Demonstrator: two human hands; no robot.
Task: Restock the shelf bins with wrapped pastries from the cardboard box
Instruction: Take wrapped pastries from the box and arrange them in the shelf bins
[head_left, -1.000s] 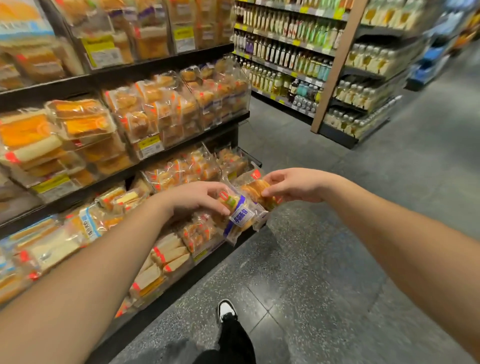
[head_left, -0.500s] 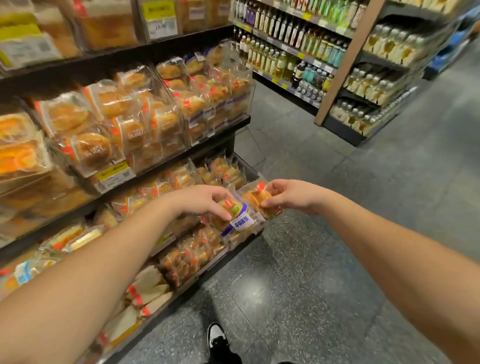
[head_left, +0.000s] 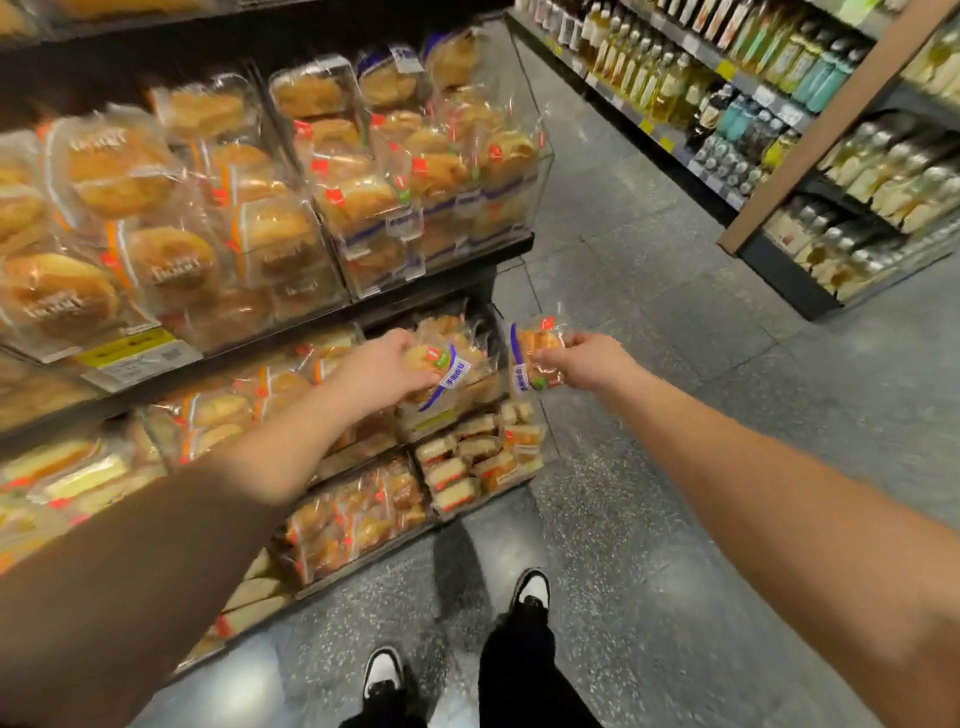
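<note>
The left hand grips a clear-wrapped round pastry with blue label over the clear plastic middle-shelf bin, the right hand pinches a second clear-wrapped pastry beside it; placement step, next move likely lowering both into that bin.

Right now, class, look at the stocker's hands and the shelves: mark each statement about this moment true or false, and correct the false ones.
1. Each hand holds a wrapped pastry. True: the left hand grips the round bun pack and the right hand pinches the orange pastry pack.
2. The right hand's pack rests inside a bin. False: it is held out past the shelf end, over the floor.
3. A cardboard box stands by the feet. False: no box is in view.
4. Bottles fill the shelves across the aisle. True.
</note>
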